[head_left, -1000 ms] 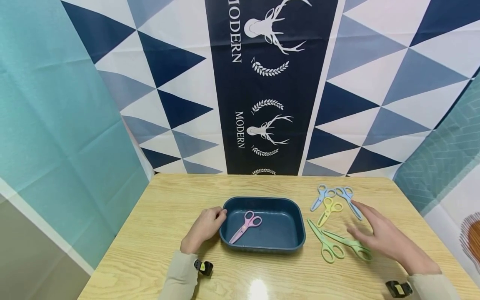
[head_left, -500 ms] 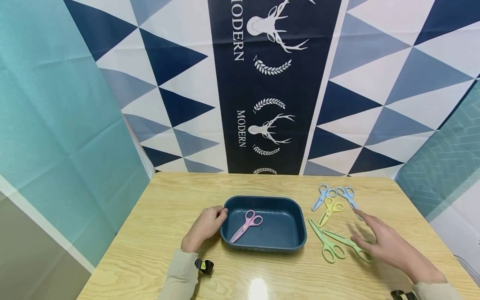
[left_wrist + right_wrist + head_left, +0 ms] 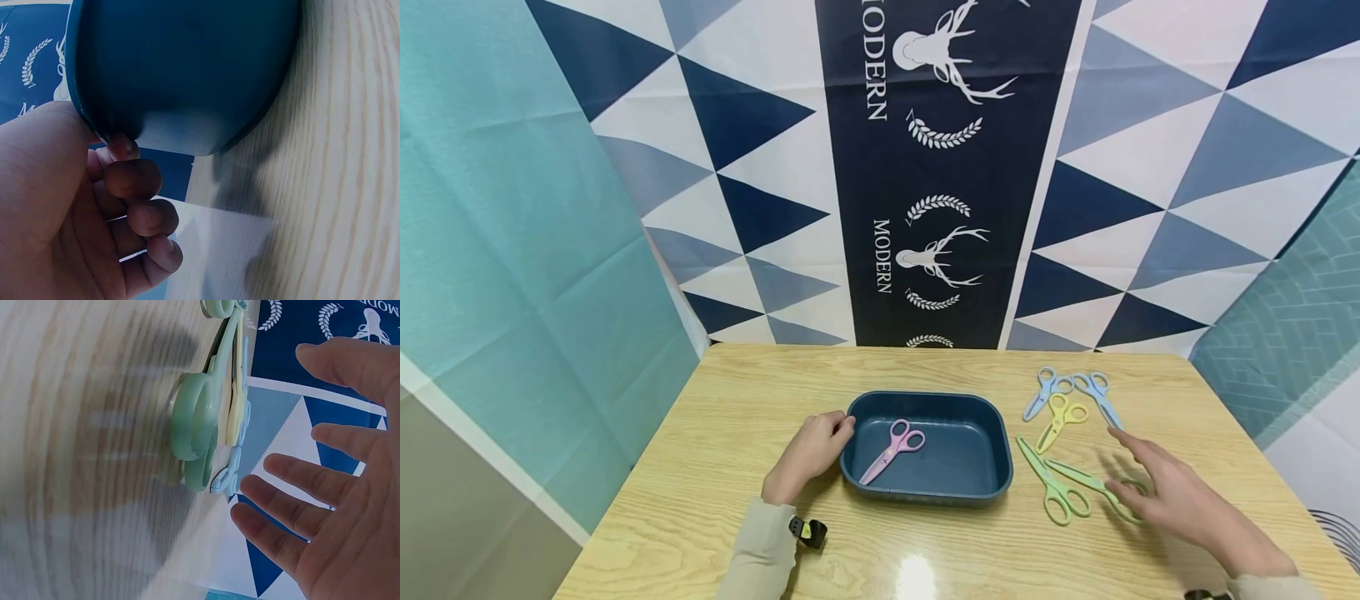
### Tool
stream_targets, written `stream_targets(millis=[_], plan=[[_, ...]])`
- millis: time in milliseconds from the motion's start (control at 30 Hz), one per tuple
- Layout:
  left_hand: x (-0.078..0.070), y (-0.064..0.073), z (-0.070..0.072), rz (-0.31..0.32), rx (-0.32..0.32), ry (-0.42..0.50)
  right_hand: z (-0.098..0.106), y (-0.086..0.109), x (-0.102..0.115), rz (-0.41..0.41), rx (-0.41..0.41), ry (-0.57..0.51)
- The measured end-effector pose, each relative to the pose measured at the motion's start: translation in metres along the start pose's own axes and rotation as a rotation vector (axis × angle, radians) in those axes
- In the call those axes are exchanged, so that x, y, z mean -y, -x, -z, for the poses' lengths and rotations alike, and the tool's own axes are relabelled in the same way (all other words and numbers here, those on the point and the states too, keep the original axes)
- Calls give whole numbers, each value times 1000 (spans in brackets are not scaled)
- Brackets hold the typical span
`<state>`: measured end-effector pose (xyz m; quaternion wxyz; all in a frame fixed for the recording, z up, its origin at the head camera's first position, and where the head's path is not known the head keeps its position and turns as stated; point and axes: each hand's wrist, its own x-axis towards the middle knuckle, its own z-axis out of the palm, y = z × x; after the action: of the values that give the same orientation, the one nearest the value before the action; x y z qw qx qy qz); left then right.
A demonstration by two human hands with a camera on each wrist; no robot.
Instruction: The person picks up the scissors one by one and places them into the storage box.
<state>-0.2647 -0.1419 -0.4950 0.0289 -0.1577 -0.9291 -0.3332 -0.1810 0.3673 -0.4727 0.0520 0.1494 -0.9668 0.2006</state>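
Observation:
My left hand (image 3: 808, 454) holds the left end of a dark blue rectangular bin (image 3: 962, 462), gripping its rim, as the left wrist view also shows. Inside the bin lies a pair of pink scissors (image 3: 891, 453), handles pointing away from me. My right hand (image 3: 1183, 504) hovers with spread fingers over the handles of one pair of green scissors (image 3: 1081, 477), holding nothing and partly hiding them. Another green pair (image 3: 1039, 469) lies beside it, tips close together. Beyond these are yellow scissors (image 3: 1055, 427) and two light blue pairs, one left (image 3: 1037, 403) and one right (image 3: 1103, 406).
Everything rests on a light wooden table (image 3: 737, 392). A patterned cloth (image 3: 775, 167) with triangles and deer heads hangs behind its far edge, and a teal sheet (image 3: 535, 208) stands on the left. A black strap device (image 3: 808, 532) is on the left wrist.
My right hand has drawn slightly back toward me and to the right, away from the blue scissors. The left hand, bin and scissors stay in place.

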Motion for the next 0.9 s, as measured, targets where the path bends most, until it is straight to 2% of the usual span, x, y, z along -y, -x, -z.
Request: stream_targets(millis=[267,533,900], plan=[[0,0,-1,-10,-5,4,-3,8,-3,9,-52,-10],[1,0,-1,2,2,19,-7,11,-6,-32,-38,-16],[0,-1,0,8,5,25,-10,13,-6,-12,-42,21]])
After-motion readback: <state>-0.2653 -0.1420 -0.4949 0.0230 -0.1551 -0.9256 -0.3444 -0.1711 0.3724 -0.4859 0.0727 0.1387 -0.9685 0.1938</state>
